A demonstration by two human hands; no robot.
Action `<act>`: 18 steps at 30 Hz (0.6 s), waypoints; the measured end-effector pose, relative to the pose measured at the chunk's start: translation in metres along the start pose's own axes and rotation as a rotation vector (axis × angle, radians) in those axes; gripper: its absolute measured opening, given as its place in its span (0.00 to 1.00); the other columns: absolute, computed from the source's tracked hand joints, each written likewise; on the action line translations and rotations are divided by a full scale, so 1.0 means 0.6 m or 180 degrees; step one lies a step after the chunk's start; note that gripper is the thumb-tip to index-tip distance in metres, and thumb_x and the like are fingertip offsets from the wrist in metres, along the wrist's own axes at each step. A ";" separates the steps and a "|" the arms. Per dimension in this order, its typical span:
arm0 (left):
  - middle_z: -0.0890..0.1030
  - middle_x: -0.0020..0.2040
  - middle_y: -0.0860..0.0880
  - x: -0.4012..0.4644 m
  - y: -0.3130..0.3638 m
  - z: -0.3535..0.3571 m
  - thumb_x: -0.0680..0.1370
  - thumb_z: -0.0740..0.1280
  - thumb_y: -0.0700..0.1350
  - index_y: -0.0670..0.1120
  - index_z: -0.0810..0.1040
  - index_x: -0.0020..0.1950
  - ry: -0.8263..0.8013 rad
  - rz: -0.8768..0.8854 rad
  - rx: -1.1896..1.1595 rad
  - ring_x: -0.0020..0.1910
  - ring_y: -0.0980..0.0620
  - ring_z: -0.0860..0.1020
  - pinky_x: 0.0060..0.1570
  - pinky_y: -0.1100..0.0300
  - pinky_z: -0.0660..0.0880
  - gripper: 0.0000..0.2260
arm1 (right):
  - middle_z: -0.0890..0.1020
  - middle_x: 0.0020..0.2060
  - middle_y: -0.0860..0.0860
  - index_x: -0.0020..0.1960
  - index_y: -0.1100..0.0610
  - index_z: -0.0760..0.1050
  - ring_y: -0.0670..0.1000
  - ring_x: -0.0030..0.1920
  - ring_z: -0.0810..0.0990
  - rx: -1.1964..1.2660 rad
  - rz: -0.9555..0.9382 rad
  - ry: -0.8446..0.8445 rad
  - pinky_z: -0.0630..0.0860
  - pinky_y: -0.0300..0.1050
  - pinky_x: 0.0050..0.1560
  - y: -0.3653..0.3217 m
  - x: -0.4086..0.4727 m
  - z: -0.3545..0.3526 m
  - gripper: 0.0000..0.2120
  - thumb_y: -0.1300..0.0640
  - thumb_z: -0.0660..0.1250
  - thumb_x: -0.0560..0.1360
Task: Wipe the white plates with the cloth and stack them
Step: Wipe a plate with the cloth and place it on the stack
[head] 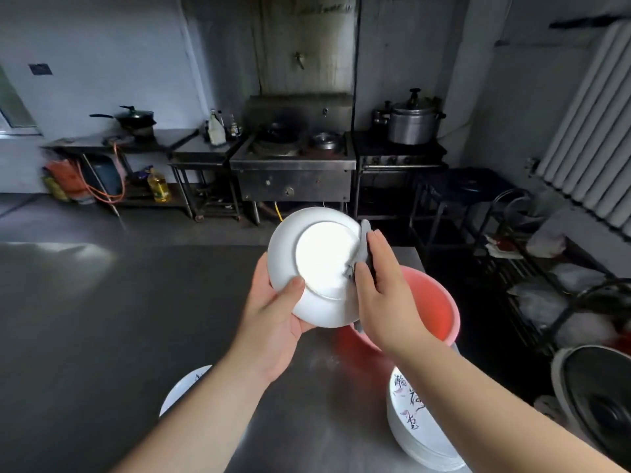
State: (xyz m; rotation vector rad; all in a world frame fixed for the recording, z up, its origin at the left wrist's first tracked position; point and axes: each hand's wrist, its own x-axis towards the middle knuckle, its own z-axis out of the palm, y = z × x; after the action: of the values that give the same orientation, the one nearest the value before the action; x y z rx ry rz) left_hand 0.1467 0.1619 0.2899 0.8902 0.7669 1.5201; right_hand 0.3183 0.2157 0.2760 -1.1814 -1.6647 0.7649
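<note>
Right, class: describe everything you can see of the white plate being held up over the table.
The white plate looks like glazed ceramic, round, with its underside and raised foot ring turned toward the camera. Light glares off the flat base. It is held tilted in the air above the steel table, in front of a pink basin. The left hand grips its lower left rim, thumb on the back. The right hand presses a grey cloth against its right edge.
</note>
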 end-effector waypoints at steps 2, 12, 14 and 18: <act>0.78 0.73 0.48 0.004 0.002 0.011 0.80 0.65 0.39 0.53 0.68 0.78 0.0026 0.0141 -0.0022 0.71 0.43 0.78 0.62 0.33 0.78 0.27 | 0.54 0.84 0.38 0.86 0.46 0.52 0.38 0.82 0.50 0.0140 -0.0071 0.0080 0.52 0.45 0.84 -0.015 0.002 0.006 0.28 0.53 0.54 0.88; 0.79 0.72 0.42 0.019 0.025 -0.022 0.82 0.65 0.46 0.50 0.71 0.78 -0.0022 -0.0679 -0.0465 0.72 0.37 0.76 0.61 0.36 0.79 0.24 | 0.66 0.79 0.36 0.80 0.46 0.69 0.34 0.78 0.61 0.0419 0.0155 -0.0235 0.58 0.46 0.82 -0.006 0.021 -0.021 0.26 0.62 0.58 0.84; 0.80 0.71 0.44 0.021 0.029 -0.025 0.81 0.65 0.45 0.53 0.72 0.78 0.0067 -0.0562 -0.0304 0.71 0.39 0.78 0.57 0.38 0.81 0.24 | 0.62 0.81 0.39 0.82 0.49 0.66 0.34 0.80 0.57 0.0238 -0.0070 -0.0447 0.56 0.47 0.83 -0.007 0.028 -0.025 0.26 0.63 0.57 0.85; 0.80 0.71 0.47 0.005 -0.006 -0.008 0.84 0.62 0.41 0.55 0.71 0.77 0.0351 -0.0199 -0.0359 0.70 0.42 0.79 0.61 0.35 0.79 0.22 | 0.44 0.85 0.42 0.86 0.53 0.47 0.39 0.83 0.41 -0.0291 -0.0422 -0.0111 0.43 0.36 0.81 0.022 -0.069 0.054 0.32 0.45 0.50 0.86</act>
State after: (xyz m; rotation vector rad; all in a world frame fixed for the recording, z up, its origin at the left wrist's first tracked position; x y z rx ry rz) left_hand 0.1443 0.1655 0.2850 0.6974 0.7734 1.5510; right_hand 0.2974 0.1818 0.2387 -1.1132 -1.8039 0.6357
